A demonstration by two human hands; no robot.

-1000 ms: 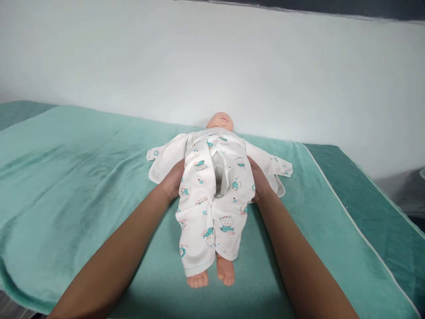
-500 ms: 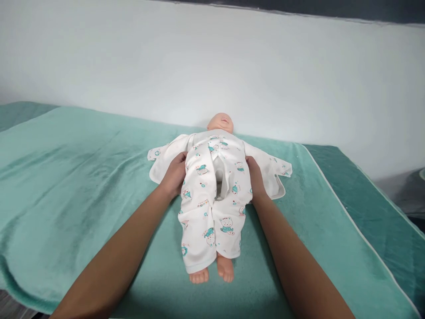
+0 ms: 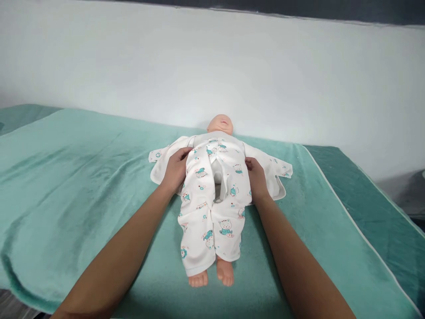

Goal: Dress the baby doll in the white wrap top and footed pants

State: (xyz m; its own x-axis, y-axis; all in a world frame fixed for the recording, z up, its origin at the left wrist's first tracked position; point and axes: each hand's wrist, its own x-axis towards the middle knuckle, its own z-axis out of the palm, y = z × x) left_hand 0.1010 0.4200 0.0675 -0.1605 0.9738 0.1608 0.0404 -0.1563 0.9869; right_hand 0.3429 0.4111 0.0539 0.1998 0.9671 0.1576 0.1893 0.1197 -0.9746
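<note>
A baby doll (image 3: pixel 220 124) lies on its back on a teal towel (image 3: pixel 83 177), head towards the wall, bare feet towards me. It wears a white romper (image 3: pixel 212 208) printed with teal bears; the front is open at the middle. My left hand (image 3: pixel 175 170) rests against the doll's left flank, fingers curled onto the romper's edge. My right hand (image 3: pixel 256 178) presses the other flank, fingers bent onto the cloth. The romper's empty sleeves spread flat to both sides.
The towel covers a darker green surface (image 3: pixel 372 212) that shows at the right and far left. A white wall (image 3: pixel 212 66) rises right behind the doll's head. The towel's near edge hangs at the lower left.
Both hands have slid up along the doll's sides, from the waist towards the chest. The doll has stayed in place.
</note>
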